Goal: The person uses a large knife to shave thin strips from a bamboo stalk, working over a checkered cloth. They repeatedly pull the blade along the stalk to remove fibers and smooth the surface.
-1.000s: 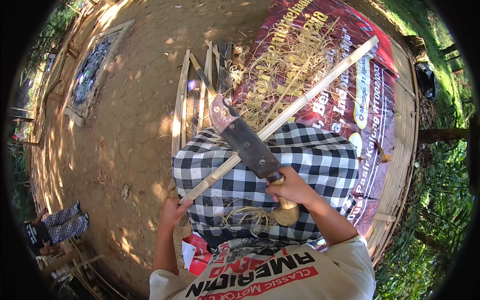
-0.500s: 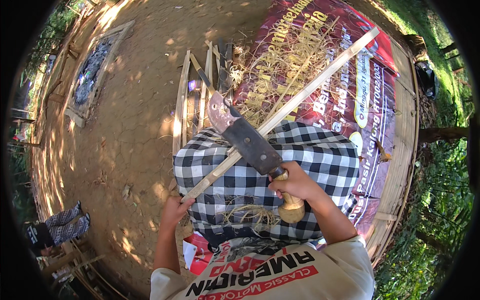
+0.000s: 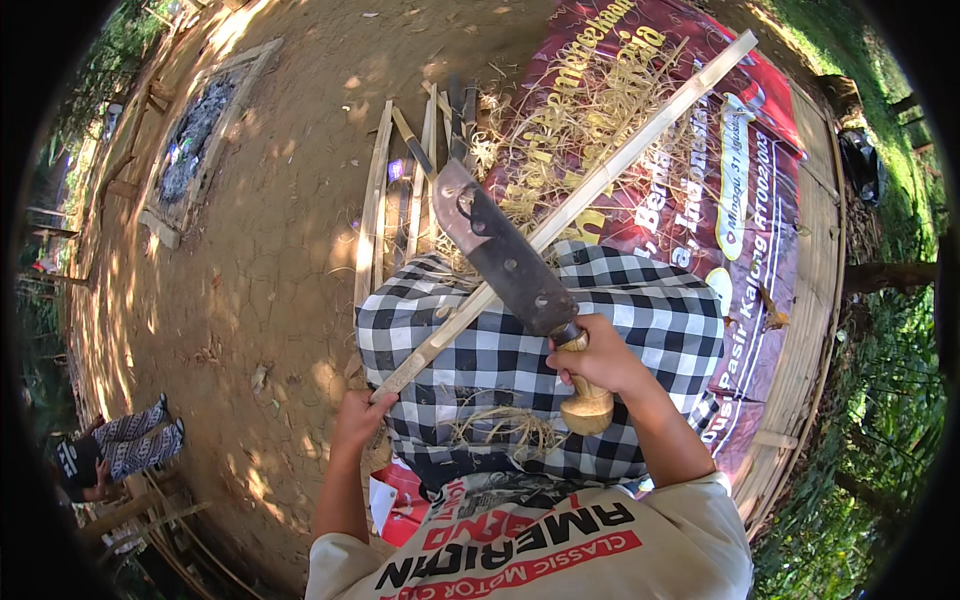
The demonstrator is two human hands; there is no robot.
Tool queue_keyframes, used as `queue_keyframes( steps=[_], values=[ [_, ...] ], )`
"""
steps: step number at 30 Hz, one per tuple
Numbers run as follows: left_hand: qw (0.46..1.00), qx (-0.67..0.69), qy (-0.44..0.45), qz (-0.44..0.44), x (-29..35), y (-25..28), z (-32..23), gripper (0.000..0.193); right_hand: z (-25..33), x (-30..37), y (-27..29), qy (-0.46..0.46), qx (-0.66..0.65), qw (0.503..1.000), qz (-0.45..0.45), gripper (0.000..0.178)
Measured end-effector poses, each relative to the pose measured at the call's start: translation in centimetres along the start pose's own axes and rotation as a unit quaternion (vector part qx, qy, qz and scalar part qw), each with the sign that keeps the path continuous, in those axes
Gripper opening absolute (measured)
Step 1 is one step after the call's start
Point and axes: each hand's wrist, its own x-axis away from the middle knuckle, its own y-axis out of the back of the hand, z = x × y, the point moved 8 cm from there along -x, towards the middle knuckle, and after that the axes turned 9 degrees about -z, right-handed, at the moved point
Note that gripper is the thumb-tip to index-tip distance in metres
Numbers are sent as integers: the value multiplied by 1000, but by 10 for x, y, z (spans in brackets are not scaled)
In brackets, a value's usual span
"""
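Observation:
My left hand (image 3: 358, 418) grips the near end of a long pale strip of split bamboo (image 3: 640, 142). The strip slants across my lap, up to the far right. In my right hand (image 3: 598, 358) is the bulbous wooden handle of a machete (image 3: 512, 262). Its broad dark blade crosses on top of the strip, tip pointing far left. Whether the edge bites into the strip is hidden. A black-and-white checkered cloth (image 3: 650, 330) covers my lap, with thin shavings (image 3: 515, 425) lying on it.
A maroon printed banner (image 3: 755, 340) lies on a bamboo platform (image 3: 800, 330) at the right, strewn with curled shavings (image 3: 600, 130). Several strips (image 3: 375, 190) lie beyond my lap. Far left is a framed ash pit (image 3: 195, 140); a person (image 3: 140, 440) is at lower left.
The machete has shifted a little away from me along the strip, its blade turning slightly more upright in view. The strip's far end has tilted farther up.

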Motion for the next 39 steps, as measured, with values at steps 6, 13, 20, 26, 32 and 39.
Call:
queue_keyframes(
  steps=[6, 13, 20, 26, 32, 39],
  values=[
    [1000, 0, -10, 23, -3, 4, -12, 47, -32, 3, -32, -20, -16, 998, 55, 13],
    [1000, 6, -8, -9, -4, -2, 1, 50, -17, 3, -20, 7, -11, 999, 36, 13],
    [1000, 8, -30, 2, -3, -1, -8, 49, -31, 7, -45, 11, -9, 995, 96, 10],
    [1000, 16, -20, -15, 4, 2, -14, 45, -26, 3, -27, -15, -49, 997, 60, 10],
    [999, 2, -32, -12, 4, 3, -16, 45, -45, 6, -47, 8, -6, 994, 108, 8],
    [999, 31, -21, -6, 14, 0, -26, 46, -17, 7, -22, 18, -34, 998, 40, 11]
  ],
)
